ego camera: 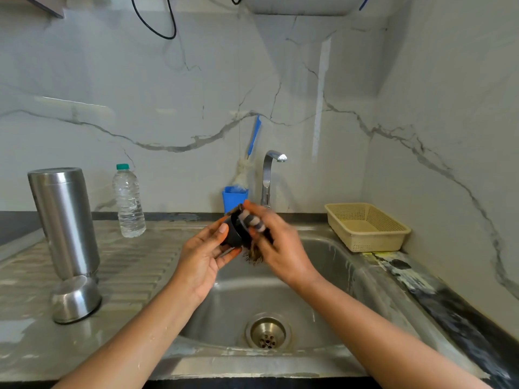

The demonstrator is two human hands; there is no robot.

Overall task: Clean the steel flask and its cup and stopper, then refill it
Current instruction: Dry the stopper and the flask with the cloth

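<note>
Two hands are meeting over the sink (317,279), and I am working on the stopper (233,234) there, above the far end of the basin. My left hand (202,255) is curling round its dark, round plastic body, thumb on the near side. My right hand (283,248) is pinching a frayed, wiry scrubber (254,256) against its rim, though motion blur is hiding exactly how those fingers lie. To do this well, I judge I should be turning the stopper slowly in the left hand while the scrubber runs round the stepped rim and any threads. That is where residue would be lodging, and the pressure should be staying light enough not to score the plastic. The tap (270,175) is showing no stream, so a rinse is probably waiting. Left of the basin, the steel flask (65,220) is standing tall and brushed-smooth on the ribbed steel worktop (134,262). Its domed steel cup (75,299) is lying mouth-down just beside it on the near side. A ridged clear plastic bottle (129,203) is standing farther back, and a perforated beige basket (376,239) is sitting to the right.
</note>
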